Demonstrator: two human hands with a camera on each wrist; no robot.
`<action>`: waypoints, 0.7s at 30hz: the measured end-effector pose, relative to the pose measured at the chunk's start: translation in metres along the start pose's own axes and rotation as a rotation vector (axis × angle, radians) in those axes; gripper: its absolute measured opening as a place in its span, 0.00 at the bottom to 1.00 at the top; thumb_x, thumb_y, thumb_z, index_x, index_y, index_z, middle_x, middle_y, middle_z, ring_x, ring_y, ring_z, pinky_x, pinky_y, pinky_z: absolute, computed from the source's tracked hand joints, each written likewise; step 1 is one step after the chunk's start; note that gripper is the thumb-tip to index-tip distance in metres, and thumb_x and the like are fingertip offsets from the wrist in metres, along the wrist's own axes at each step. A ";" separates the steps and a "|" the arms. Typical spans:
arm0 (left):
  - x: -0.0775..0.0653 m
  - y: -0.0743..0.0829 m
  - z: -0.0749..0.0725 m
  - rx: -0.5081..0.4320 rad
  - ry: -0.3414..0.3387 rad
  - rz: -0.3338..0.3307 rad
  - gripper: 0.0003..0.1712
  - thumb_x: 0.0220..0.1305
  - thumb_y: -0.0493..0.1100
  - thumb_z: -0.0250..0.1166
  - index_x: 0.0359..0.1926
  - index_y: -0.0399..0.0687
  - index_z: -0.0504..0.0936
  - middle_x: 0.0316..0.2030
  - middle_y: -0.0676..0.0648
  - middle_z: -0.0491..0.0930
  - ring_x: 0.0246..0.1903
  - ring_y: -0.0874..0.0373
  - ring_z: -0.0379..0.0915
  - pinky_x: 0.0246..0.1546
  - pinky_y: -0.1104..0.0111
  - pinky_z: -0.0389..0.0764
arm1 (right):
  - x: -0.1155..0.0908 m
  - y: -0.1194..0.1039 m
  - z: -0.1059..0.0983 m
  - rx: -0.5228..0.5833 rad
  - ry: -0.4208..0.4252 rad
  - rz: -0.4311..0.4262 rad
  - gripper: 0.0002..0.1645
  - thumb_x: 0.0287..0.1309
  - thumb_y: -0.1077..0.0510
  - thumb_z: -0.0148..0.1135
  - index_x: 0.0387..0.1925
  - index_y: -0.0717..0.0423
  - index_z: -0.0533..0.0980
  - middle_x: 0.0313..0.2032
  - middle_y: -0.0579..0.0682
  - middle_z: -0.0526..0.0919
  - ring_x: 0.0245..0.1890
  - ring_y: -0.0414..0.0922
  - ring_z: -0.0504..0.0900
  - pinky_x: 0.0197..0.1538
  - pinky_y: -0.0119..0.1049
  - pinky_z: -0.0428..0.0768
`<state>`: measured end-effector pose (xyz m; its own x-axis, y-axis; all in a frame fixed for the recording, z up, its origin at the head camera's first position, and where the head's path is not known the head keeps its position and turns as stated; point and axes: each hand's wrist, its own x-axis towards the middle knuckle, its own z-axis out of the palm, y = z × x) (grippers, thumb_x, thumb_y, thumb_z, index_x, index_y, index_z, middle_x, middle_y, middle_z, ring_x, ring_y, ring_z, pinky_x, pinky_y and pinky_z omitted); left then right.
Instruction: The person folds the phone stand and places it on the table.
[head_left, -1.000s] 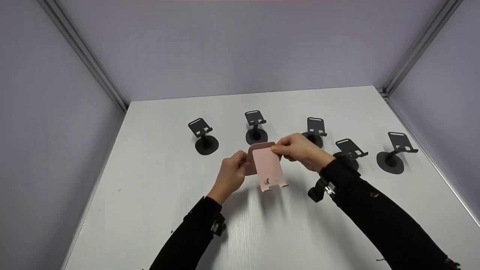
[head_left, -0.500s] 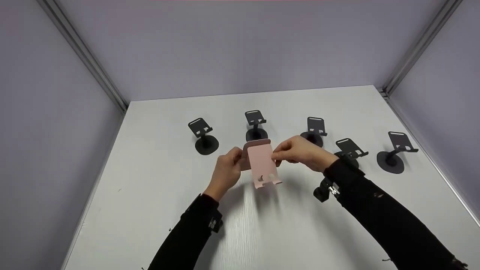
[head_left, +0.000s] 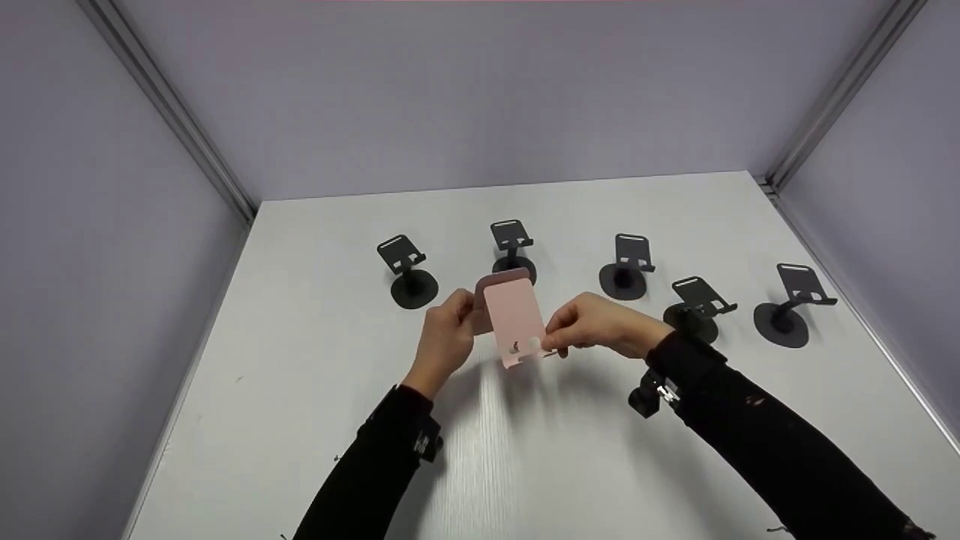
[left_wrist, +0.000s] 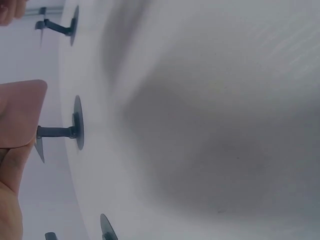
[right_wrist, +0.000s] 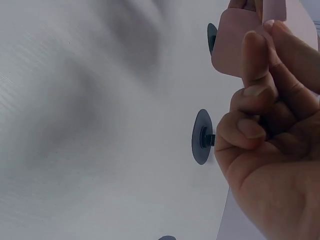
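Observation:
A pink phone stand (head_left: 514, 311) is held up above the white table between both hands. My left hand (head_left: 442, 337) grips its darker pink rear plate at the left side. With thumb and fingertips, my right hand (head_left: 600, 324) pinches the lower right edge of the front plate, beside the cut-out lip. In the left wrist view a rounded pink plate (left_wrist: 22, 112) shows at the left edge, part of the left hand behind it. The right wrist view has the right thumb and index finger on a pink edge, other fingers curled; the stand's rounded plate (right_wrist: 235, 42) lies behind them.
Several black phone stands stand on the white table (head_left: 300, 390): one at the left (head_left: 412, 288), one behind the pink stand (head_left: 511, 235), others at the right, including the far right stand (head_left: 780, 325). Grey-lilac walls (head_left: 480, 97) enclose the back and sides.
The pink phone stand has moved slightly left and away from me with my left hand. My right hand has slid from the front plate's top corner down to its lower right edge.

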<state>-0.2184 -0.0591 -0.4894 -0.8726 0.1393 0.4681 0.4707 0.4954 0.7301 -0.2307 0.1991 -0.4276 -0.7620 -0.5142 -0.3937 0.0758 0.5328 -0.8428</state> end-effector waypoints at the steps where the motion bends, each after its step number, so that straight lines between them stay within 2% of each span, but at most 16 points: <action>1: 0.000 0.000 0.000 -0.001 0.002 0.001 0.06 0.62 0.26 0.64 0.37 0.37 0.80 0.27 0.45 0.84 0.25 0.59 0.73 0.28 0.67 0.75 | 0.000 0.000 0.001 -0.003 0.001 -0.002 0.08 0.56 0.56 0.74 0.34 0.58 0.87 0.23 0.44 0.84 0.29 0.39 0.72 0.34 0.29 0.69; 7: -0.001 0.001 0.001 0.001 0.005 0.008 0.06 0.64 0.26 0.63 0.39 0.38 0.80 0.29 0.45 0.86 0.26 0.58 0.77 0.29 0.65 0.78 | 0.001 0.001 0.003 -0.041 0.014 -0.015 0.08 0.56 0.56 0.74 0.31 0.57 0.85 0.22 0.42 0.82 0.32 0.41 0.74 0.41 0.34 0.72; 15: -0.002 0.004 0.002 -0.019 0.025 -0.030 0.06 0.63 0.25 0.62 0.39 0.37 0.80 0.28 0.44 0.85 0.26 0.58 0.74 0.29 0.67 0.76 | -0.003 -0.003 0.003 -0.084 0.035 -0.067 0.11 0.58 0.56 0.73 0.30 0.60 0.83 0.21 0.42 0.81 0.30 0.40 0.71 0.37 0.33 0.68; 21: -0.003 0.006 0.005 -0.038 0.042 -0.062 0.06 0.64 0.26 0.62 0.38 0.38 0.80 0.28 0.45 0.85 0.27 0.58 0.75 0.30 0.66 0.76 | -0.001 0.001 0.003 -0.089 0.056 -0.064 0.11 0.58 0.55 0.73 0.29 0.60 0.83 0.21 0.42 0.81 0.30 0.41 0.72 0.38 0.34 0.68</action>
<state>-0.2143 -0.0523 -0.4891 -0.8945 0.0733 0.4411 0.4211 0.4693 0.7761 -0.2279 0.1979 -0.4291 -0.7981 -0.5124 -0.3169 -0.0300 0.5591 -0.8286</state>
